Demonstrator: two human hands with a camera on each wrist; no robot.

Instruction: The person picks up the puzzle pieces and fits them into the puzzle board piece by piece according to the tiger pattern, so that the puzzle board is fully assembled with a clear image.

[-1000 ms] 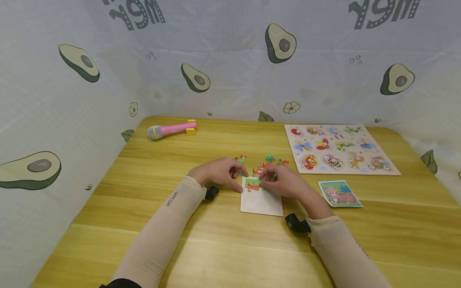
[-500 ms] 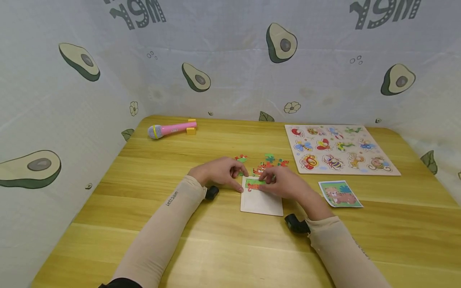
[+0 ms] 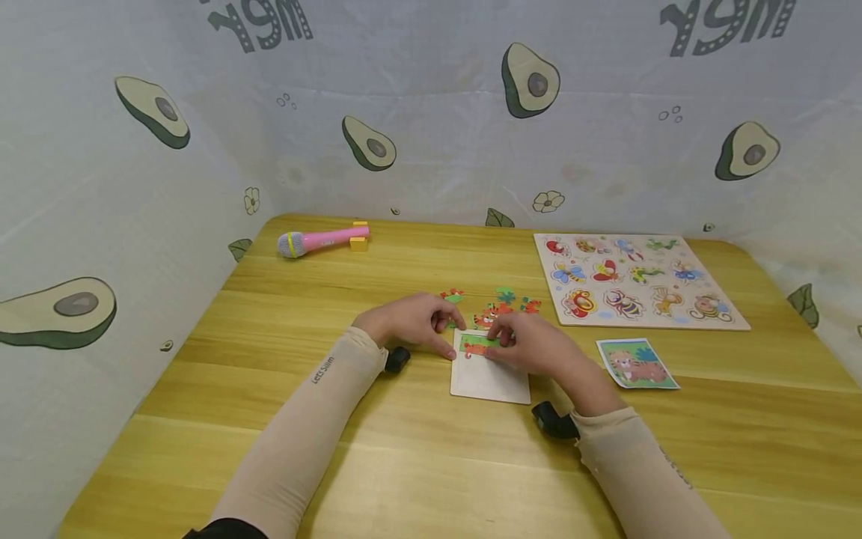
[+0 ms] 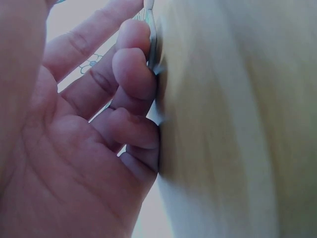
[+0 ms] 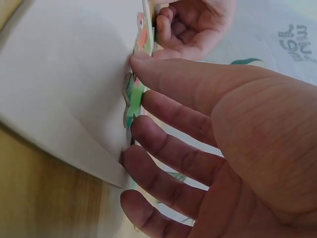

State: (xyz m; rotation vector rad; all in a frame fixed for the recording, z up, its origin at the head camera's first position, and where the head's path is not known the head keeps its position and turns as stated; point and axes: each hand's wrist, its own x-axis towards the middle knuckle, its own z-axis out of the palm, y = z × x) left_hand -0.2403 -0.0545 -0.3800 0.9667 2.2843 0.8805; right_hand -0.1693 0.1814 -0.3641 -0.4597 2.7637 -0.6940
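A pale square puzzle board [image 3: 488, 383] lies on the table, with green and orange puzzle pieces [image 3: 474, 344] along its far edge. My left hand [image 3: 414, 323] holds the board's far left corner between thumb and forefinger; its other fingers are curled in the left wrist view. My right hand [image 3: 535, 346] is over the far right part of the board. In the right wrist view its thumb rests on the row of pieces, beside a green puzzle piece [image 5: 136, 99], and the forefinger is behind that piece. Loose puzzle pieces [image 3: 486, 317] lie just beyond the board, partly hidden by the right hand.
A small picture card [image 3: 638, 364] of an animal lies right of the right hand. Behind it is a large insect peg board [image 3: 640, 281]. At the far left a pink toy microphone [image 3: 323, 240] rests by small yellow blocks [image 3: 358, 244]. Printed curtains surround the wooden table [image 3: 404, 464].
My right hand has shifted very slightly toward me, and the pieces under its thumb now form a more even row at the board's far edge. The left hand stays in place.
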